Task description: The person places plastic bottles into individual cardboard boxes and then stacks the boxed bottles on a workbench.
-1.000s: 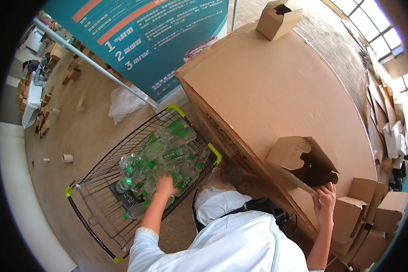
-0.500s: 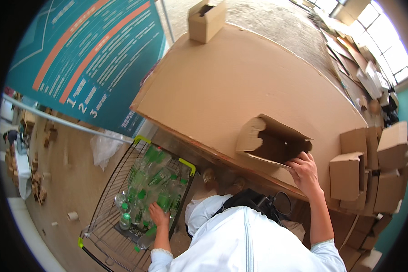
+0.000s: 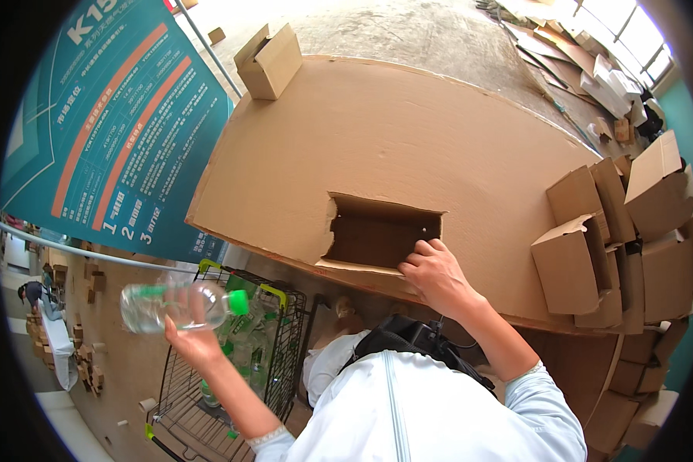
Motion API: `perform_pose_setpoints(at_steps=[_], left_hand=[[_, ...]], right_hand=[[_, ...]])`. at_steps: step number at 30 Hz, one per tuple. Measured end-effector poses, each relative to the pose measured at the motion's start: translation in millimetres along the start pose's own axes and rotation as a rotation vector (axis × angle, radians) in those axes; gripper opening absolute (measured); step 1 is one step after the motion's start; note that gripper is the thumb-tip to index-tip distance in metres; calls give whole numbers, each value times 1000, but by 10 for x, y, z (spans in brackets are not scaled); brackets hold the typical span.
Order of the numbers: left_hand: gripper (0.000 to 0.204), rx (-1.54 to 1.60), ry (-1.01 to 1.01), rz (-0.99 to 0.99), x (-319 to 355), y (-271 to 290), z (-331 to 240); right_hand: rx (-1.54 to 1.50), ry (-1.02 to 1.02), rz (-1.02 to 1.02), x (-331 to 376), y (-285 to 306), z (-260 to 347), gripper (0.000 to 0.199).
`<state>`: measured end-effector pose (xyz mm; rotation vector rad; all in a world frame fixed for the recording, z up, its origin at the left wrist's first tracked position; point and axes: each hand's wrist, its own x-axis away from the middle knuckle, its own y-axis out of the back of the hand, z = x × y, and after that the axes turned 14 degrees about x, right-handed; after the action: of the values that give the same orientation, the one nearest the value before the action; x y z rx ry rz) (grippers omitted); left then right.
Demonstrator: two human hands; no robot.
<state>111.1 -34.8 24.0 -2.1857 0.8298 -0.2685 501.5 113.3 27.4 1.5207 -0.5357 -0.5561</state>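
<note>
One bottle [image 3: 212, 306], just lifted from the cart [image 3: 274, 292], fills the left hand [image 3: 192, 340] while the right hand [image 3: 440, 279] still pinches the open carton's rim [image 3: 362, 268], so both are held.

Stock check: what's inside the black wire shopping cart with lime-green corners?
Clear plastic bottles, some green-capped. The left forearm and held clear green-capped bottle cover part of the cart; anything beneath the pile is hidden.
</note>
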Motion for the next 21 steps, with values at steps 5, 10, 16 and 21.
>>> perform_pose_setpoints(at_steps=[5, 10, 16, 21], left_hand=[[80, -127, 161, 589, 221, -1863, 925], [73, -742, 224, 1182, 207, -1997, 1553], [74, -1161, 371, 1720, 24, -2104, 1816], [78, -1697, 348, 2017, -8, -1900, 2167]], right_hand=[[-3, -1, -66, 25, -21, -111, 13], [23, -37, -216, 61, -109, -120, 14], [32, -156, -351, 228, -111, -196, 12], [-43, -113, -372, 203, -296, -76, 5]])
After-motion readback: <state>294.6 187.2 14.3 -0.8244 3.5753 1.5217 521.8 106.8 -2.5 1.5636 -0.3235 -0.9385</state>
